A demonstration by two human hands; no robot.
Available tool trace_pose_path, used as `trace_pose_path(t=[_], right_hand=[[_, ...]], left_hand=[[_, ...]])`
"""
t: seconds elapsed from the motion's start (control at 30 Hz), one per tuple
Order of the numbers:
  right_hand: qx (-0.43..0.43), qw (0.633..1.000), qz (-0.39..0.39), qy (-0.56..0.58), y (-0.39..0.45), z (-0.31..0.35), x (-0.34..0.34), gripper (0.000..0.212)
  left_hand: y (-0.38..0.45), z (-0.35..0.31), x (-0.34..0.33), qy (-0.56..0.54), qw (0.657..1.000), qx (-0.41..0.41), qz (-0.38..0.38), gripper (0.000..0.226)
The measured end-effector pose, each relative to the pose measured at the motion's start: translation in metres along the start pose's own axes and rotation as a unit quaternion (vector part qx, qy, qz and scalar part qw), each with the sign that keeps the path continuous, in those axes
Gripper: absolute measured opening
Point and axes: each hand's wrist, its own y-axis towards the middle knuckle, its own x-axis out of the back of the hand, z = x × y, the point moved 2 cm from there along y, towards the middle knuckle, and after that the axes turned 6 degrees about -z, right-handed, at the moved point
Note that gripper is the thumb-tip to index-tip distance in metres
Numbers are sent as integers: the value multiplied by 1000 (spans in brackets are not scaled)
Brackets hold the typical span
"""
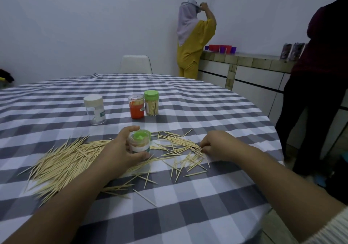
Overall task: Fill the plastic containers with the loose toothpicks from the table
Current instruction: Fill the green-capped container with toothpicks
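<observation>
Because the toothpicks (62,161) across the lower middle look light, stiff and sharp, we pinch them mid-length with our right hand (216,146), while our left hand (120,149) grips the container (140,142) at centre.

- left hand (120,149) and forearm bare, no sleeve in view
- right hand (220,146) bare, forearm bare up to cream ribbed knit sleeve (327,230) at frame corner
- no rings, watch visible
</observation>
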Motion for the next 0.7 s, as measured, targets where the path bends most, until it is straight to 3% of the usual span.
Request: trace_pose_path(t=[0.27, 0.37, 0.5, 0.7], right_hand=[[-2, 994, -1, 112, 3, 9, 4, 23], [-9, 998, 5, 68, 2, -1, 12, 27], [-29, 996, 79, -7, -5, -14, 11, 26], [-29, 994, 102, 25, -17, -3, 15, 32]], left_hand=[[0, -1, 0, -6, 1000, 2, 5, 79], [1, -1, 1, -7, 1000, 3, 7, 80], [-1, -1, 1, -7, 1000, -2, -5, 77], [-2, -2, 2, -6, 1000, -3, -5, 78]])
